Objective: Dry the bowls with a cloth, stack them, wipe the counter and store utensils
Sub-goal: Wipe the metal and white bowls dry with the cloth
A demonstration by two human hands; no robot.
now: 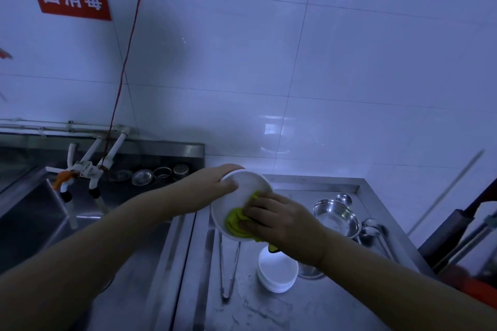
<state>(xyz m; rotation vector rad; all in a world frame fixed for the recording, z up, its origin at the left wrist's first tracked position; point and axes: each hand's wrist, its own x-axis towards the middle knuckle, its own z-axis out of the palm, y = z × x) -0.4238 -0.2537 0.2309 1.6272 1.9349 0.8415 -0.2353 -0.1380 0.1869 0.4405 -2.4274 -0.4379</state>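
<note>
My left hand [215, 179] grips the far rim of a white bowl [243, 191], holding it tilted above the steel counter [269, 306]. Inside the bowl, my right hand [279, 219] presses a yellow-green cloth [236, 222] against its lower wall, fingers curled over the cloth. Below them a small stack of white bowls [278, 271] stands on the counter. Metal tongs [228, 269] lie to the left of that stack. A steel bowl [337, 217] and steel ladles [372, 228] rest at the right.
A steel sink [35, 212] with white taps [88, 169] lies to the left. Drain strainers and lids [158, 174] sit on the ledge behind it. A dark upright object [457, 234] stands at the counter's right edge. White tiled wall behind.
</note>
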